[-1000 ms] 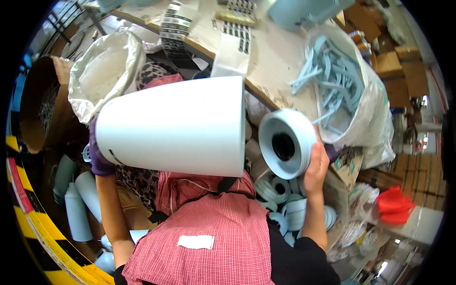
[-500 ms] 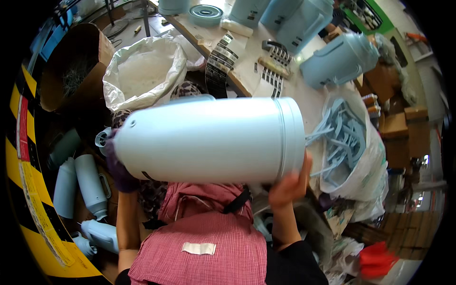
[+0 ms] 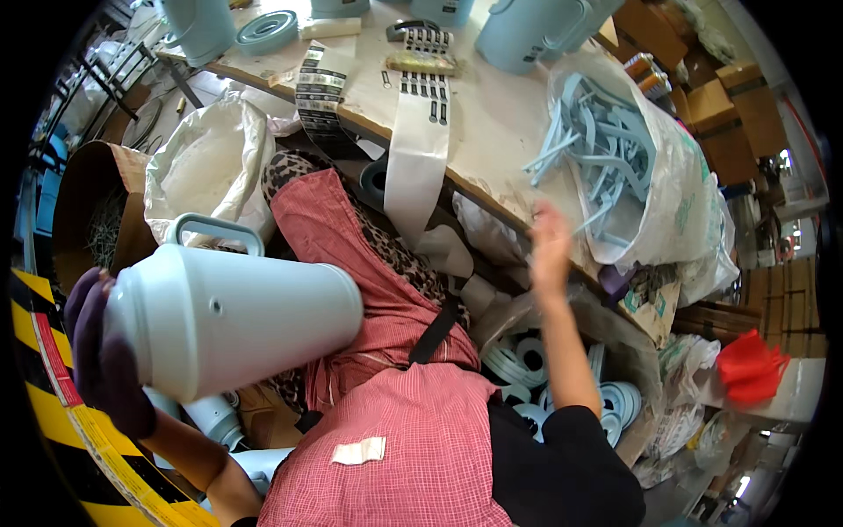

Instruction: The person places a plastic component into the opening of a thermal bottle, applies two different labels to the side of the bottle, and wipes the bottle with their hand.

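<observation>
My left hand (image 3: 110, 360), in a dark purple glove, grips one end of a light blue vacuum jug (image 3: 237, 321). The jug lies on its side over my lap, its loop handle (image 3: 215, 230) facing away from me and its other end pointing right. Bare and blurred, my right hand (image 3: 551, 250) is raised beside the table edge with its fingers stretched out and nothing visible in them. Close to it is a white plastic bag (image 3: 689, 189) full of light blue plastic straps (image 3: 606, 145), some hanging over its mouth.
Label strips (image 3: 420, 149) hang off the table (image 3: 492, 149), where more blue jugs (image 3: 527, 35) stand. Left are a white sack (image 3: 206, 162) and a cardboard box (image 3: 132, 189) of metal pieces. Round blue parts (image 3: 518, 360) fill a bag at my right. Further jugs (image 3: 215, 422) lie low left.
The jug has swung left and lower, its ends reversed, and is now held by my left hand alone. My right hand has let go of it and risen towards the strap bag. The view has shifted right.
</observation>
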Action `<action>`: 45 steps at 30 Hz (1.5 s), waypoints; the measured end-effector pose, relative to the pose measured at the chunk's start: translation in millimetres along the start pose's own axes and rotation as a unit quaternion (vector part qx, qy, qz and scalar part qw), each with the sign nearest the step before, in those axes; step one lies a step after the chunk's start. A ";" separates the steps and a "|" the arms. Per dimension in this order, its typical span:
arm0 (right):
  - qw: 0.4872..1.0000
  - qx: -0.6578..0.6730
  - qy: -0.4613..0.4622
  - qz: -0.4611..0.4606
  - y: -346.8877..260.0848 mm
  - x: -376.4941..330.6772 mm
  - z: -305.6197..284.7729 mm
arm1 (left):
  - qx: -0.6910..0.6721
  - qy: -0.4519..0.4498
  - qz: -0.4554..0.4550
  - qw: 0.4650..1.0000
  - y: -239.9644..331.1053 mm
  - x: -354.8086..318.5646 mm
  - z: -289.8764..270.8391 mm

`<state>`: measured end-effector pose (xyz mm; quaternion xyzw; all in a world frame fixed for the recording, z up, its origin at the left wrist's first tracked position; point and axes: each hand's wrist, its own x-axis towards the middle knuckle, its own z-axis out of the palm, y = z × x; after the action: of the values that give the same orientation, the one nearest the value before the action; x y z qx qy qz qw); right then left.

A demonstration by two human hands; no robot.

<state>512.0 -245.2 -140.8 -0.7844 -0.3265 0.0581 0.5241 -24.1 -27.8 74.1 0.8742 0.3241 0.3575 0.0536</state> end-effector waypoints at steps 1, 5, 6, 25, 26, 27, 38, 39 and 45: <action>0.988 -0.122 0.098 -0.005 -4.3 13.5 -29.9 | -0.008 -0.032 -0.020 0.999 1.5 1.2 15.5; 0.889 -0.416 0.181 -0.064 56.0 47.3 -100.6 | -0.126 -0.019 -0.043 0.991 16.5 14.4 60.2; 0.888 -0.438 0.141 0.018 44.2 54.4 -96.8 | -0.205 0.044 -0.069 0.975 25.1 16.2 62.1; 0.922 0.340 0.101 0.154 -23.2 122.4 -166.9 | 0.011 0.088 -0.123 0.988 6.0 -34.7 38.6; 0.893 0.416 0.129 0.118 -26.1 122.3 -161.8 | 0.021 0.097 -0.122 0.988 4.9 -34.1 39.7; 0.921 0.350 0.153 0.072 -40.0 121.5 -148.0 | 0.030 0.106 -0.120 0.987 4.3 -33.7 41.7; 0.942 -0.237 0.139 -0.193 -37.1 126.3 -82.8 | -0.119 0.221 -0.233 0.939 57.0 -35.4 65.0; 0.941 -0.223 0.170 -0.187 -40.3 136.0 -96.3 | -0.107 0.209 -0.230 0.945 54.9 -36.0 66.1; 0.818 -0.462 0.124 -0.319 -49.6 174.4 -113.1 | -0.071 0.160 -0.227 0.958 52.9 -23.3 68.8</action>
<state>674.7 -222.1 -4.1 -0.7871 -0.4789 -0.3679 0.1255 36.8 -73.8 26.7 0.7030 0.4920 0.4933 0.1428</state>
